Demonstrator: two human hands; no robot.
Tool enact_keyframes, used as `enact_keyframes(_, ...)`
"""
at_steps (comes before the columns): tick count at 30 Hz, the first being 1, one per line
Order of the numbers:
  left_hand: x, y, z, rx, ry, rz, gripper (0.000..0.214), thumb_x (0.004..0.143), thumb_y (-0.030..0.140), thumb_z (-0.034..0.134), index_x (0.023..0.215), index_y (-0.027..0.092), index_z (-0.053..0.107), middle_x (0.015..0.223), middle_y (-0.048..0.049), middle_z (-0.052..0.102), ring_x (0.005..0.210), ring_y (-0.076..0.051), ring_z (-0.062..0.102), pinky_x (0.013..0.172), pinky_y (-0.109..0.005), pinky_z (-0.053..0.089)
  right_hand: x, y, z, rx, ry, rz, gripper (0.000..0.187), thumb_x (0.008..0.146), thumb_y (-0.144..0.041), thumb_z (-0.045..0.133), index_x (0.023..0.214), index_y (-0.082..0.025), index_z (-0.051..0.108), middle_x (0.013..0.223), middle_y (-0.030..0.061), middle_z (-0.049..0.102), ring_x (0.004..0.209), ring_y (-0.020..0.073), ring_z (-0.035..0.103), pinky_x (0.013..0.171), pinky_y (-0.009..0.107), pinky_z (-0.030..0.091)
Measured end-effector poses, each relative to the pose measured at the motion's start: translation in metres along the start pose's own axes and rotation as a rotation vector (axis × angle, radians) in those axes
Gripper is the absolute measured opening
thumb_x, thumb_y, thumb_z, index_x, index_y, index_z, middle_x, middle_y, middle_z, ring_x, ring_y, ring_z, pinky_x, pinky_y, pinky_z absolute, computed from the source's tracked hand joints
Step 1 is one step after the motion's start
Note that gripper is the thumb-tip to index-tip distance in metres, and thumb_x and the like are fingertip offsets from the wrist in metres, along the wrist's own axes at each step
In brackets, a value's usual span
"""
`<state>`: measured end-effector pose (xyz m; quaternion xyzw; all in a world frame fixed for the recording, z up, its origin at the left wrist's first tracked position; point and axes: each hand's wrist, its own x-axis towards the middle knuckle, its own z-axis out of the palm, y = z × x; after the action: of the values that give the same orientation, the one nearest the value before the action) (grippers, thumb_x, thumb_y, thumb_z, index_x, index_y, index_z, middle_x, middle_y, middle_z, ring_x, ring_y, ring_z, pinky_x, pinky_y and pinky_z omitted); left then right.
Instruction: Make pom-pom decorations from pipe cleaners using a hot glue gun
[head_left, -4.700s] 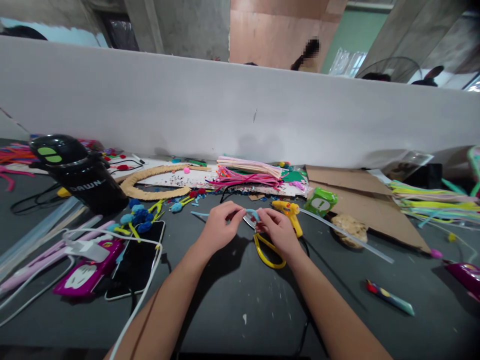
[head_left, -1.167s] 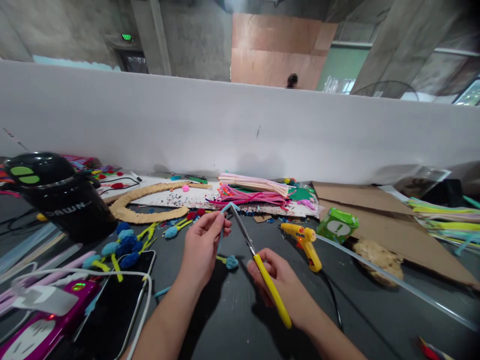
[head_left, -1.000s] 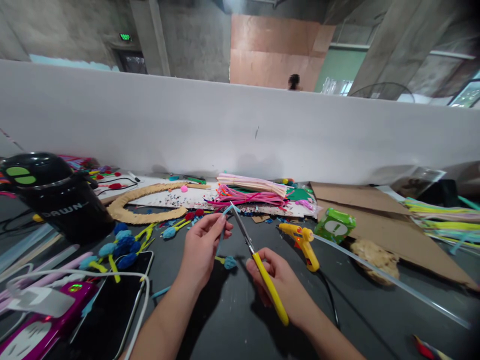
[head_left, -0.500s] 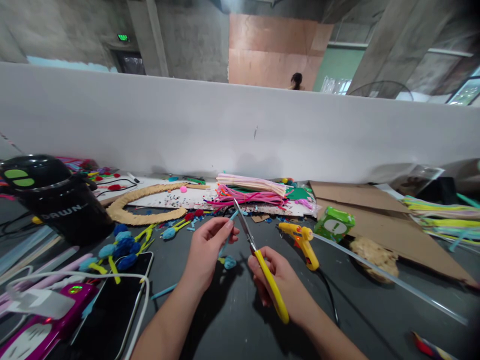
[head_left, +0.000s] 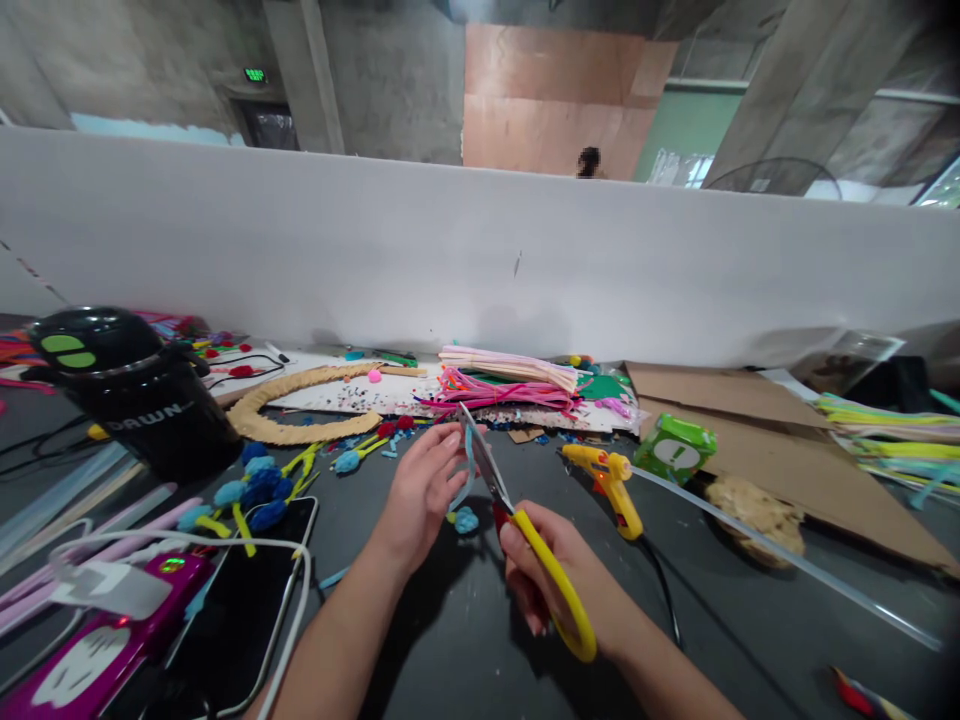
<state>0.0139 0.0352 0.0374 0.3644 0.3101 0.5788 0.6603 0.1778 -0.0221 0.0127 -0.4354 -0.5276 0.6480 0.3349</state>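
A light blue pipe cleaner (head_left: 470,460), bent into a curve, is held at the fingertips of my left hand (head_left: 424,490). My right hand (head_left: 579,562) grips yellow-handled scissors (head_left: 491,470). Their blades point up and away, right beside the pipe cleaner; whether they touch it I cannot tell. Just beyond the gap between my hands, a small light blue fuzzy flower (head_left: 466,519) lies on the dark table. Another light blue pipe cleaner (head_left: 332,578) is partly hidden by my left forearm.
A yellow glue gun (head_left: 611,485) and a green box (head_left: 676,447) lie to the right, near cardboard (head_left: 750,440). Pink pipe cleaners (head_left: 510,390) are bundled at the back. Leftward are a black bin (head_left: 161,430), blue pom-pom flowers (head_left: 262,490), a phone (head_left: 240,610) and a white cable (head_left: 304,590).
The pipe cleaner, straight and slanting before, now curves. My left fingers have loosened and spread a little, and the scissors have shifted slightly with my right hand. The view has turned slightly left.
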Motion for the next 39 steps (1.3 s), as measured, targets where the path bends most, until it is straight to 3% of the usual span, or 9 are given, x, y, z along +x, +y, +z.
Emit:
enact_keyframes(4,-0.002,0.006,-0.001,0.034,-0.052,0.053,0.038,0.077,0.037,0.07,0.112,0.023,0.065,0.119,-0.0103,0.065,0.097,-0.021,0.065,0.078,-0.029,0.05,-0.003,-0.004,0.004,-0.003,-0.05,0.0,0.047,0.082,-0.067,0.054,0.085,-0.021,0.042,0.049,-0.01,0.044,0.033,0.0056,0.04,0.034,0.016,0.031)
enact_keyframes(9,-0.001,0.009,-0.004,0.15,-0.067,0.102,0.037,0.07,0.032,0.077,0.104,0.019,0.071,0.115,-0.0122,0.067,0.093,-0.022,0.065,0.075,-0.028,0.049,-0.003,-0.004,0.003,-0.016,-0.042,0.016,0.048,0.081,-0.068,0.053,0.084,-0.021,0.042,0.048,-0.0099,0.044,0.033,0.0057,0.04,0.034,0.016,0.031)
enact_keyframes(16,0.003,0.007,-0.016,0.329,-0.115,0.133,0.038,0.075,0.035,0.072,0.109,0.018,0.071,0.105,-0.0122,0.07,0.091,-0.023,0.063,0.074,-0.029,0.049,-0.004,-0.004,0.0,-0.031,-0.026,0.024,0.048,0.081,-0.069,0.053,0.083,-0.022,0.042,0.047,-0.0099,0.044,0.033,0.0063,0.041,0.033,0.016,0.03)
enact_keyframes(21,0.004,0.007,-0.022,0.393,-0.152,0.085,0.04,0.08,0.04,0.067,0.113,0.018,0.07,0.08,-0.0075,0.068,0.065,-0.017,0.057,0.058,-0.026,0.043,-0.003,-0.003,-0.002,-0.021,-0.016,0.039,0.048,0.081,-0.069,0.052,0.084,-0.022,0.043,0.047,-0.0097,0.044,0.033,0.0071,0.041,0.033,0.017,0.03)
enact_keyframes(27,0.005,0.011,-0.025,0.379,-0.153,0.053,0.035,0.079,0.046,0.066,0.096,0.017,0.073,0.061,-0.002,0.053,0.053,-0.01,0.041,0.048,-0.023,0.027,-0.006,-0.009,-0.005,-0.025,-0.032,0.045,0.046,0.082,-0.067,0.052,0.081,-0.022,0.041,0.047,-0.01,0.044,0.033,0.0061,0.041,0.032,0.015,0.029)
enact_keyframes(32,0.006,0.013,-0.027,0.353,-0.155,0.061,0.03,0.079,0.045,0.067,0.079,0.015,0.071,0.068,-0.0042,0.056,0.055,-0.009,0.04,0.048,-0.023,0.025,-0.009,-0.015,-0.004,-0.05,-0.037,0.042,0.047,0.082,-0.067,0.053,0.082,-0.021,0.042,0.048,-0.0095,0.045,0.033,0.0058,0.042,0.032,0.015,0.029)
enact_keyframes(39,0.006,0.011,-0.027,0.214,-0.175,0.005,0.024,0.079,0.036,0.069,0.085,0.013,0.069,0.076,-0.0048,0.06,0.064,-0.009,0.047,0.05,-0.018,0.029,-0.009,-0.012,-0.006,-0.013,-0.072,0.021,0.044,0.084,-0.063,0.054,0.083,-0.021,0.043,0.048,-0.0098,0.045,0.032,0.0058,0.041,0.031,0.015,0.03)
